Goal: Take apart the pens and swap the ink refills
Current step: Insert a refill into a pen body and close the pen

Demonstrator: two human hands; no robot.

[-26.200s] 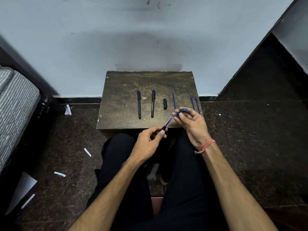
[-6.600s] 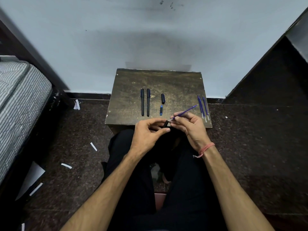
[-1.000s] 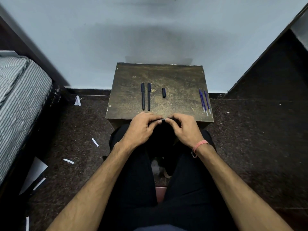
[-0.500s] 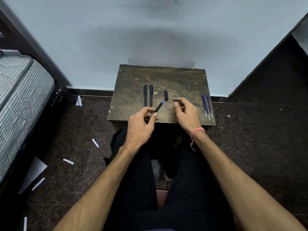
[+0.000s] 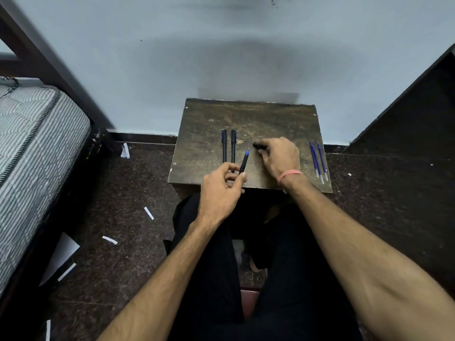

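A small, worn dark-brown wooden table (image 5: 248,119) stands against a pale blue-grey wall (image 5: 221,45), on a dark speckled stone floor (image 5: 128,183) strewn with white paper scraps (image 5: 148,213). A striped grey-and-white mattress (image 5: 32,134) on a dark bed frame fills the left side, and a dark slanted panel (image 5: 406,114) rises at the right. The person sits with black-trousered legs (image 5: 221,267) under the table's near edge.

On the tabletop two capped black pens (image 5: 229,146) lie side by side, parallel and pointing away. Near the right edge three thin blue ink refills (image 5: 318,159) lie close together, their pale tips toward the person.

The left hand (image 5: 221,190) pinches the lower end of an uncapped black pen with a blue tip (image 5: 244,160) between thumb and fingers; the pen tilts up and away over the table. The right hand (image 5: 279,156), wearing a pink-red wrist thread (image 5: 290,174), reaches over the middle of the table, its fingers curled round a small black pen cap (image 5: 256,144).

Only one end of the cap shows past the fingers, and motion blur softens it. The held pen's lower end is hidden in the left hand. The bed is cut off at the left edge.
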